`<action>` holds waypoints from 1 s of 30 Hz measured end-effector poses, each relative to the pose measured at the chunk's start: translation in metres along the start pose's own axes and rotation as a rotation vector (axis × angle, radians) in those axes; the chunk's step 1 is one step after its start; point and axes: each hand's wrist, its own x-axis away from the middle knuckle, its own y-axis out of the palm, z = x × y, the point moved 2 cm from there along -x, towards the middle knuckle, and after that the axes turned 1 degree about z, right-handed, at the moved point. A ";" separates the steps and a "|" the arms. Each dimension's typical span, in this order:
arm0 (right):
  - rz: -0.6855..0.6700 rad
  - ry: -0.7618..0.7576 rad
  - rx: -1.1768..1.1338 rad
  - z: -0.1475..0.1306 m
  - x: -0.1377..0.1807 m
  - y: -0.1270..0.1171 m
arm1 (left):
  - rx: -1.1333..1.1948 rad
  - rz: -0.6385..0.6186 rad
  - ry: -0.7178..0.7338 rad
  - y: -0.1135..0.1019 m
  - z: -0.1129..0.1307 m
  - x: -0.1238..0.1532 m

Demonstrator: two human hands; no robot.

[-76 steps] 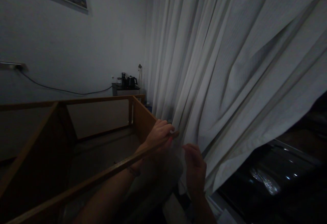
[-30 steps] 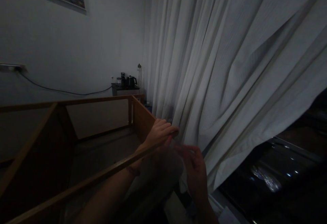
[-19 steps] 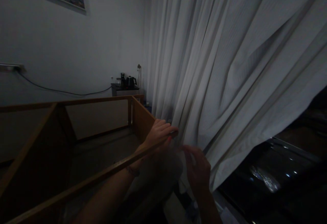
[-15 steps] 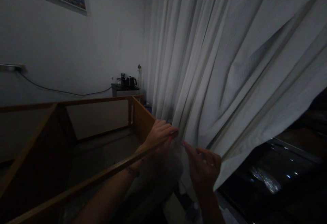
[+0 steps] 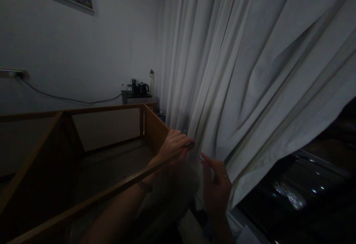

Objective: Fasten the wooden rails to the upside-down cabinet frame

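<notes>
My left hand [image 5: 175,144] is wrapped over the far right corner of a wooden furniture frame [image 5: 130,180], its fingers curled around the rail's end. To the right of that corner, my right hand [image 5: 217,183] is raised, with thumb and index finger pinched together. A small, thin, pale thing [image 5: 201,157] shows at those fingertips; it is too small and dark to name. A narrow gap separates the right fingertips from the left hand. The underside of the corner is hidden behind the rail and hand.
White curtains [image 5: 250,81] hang close on the right. A wooden divider [image 5: 41,162] crosses the frame. By the wall, a black kettle [image 5: 143,88] stands on a small cabinet [image 5: 136,100], with a cord [image 5: 69,99] leading left. Dark shiny things [image 5: 292,188] lie at the lower right.
My right hand has rotated and shifted slightly left, its thumb and index finger now pinched more upright. The left hand stays on the frame's corner.
</notes>
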 end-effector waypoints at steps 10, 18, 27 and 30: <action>0.090 -0.148 0.068 0.000 -0.007 0.006 | -0.017 -0.035 -0.033 -0.002 0.001 -0.001; 0.020 -0.326 0.114 0.015 -0.002 -0.007 | -0.050 -0.036 0.037 -0.003 0.001 -0.002; -0.119 -0.718 0.275 0.021 -0.008 -0.026 | -0.048 -0.057 -0.053 0.001 -0.001 0.000; -0.161 -0.776 0.307 0.017 -0.012 -0.029 | -0.043 -0.061 -0.047 0.002 -0.003 0.000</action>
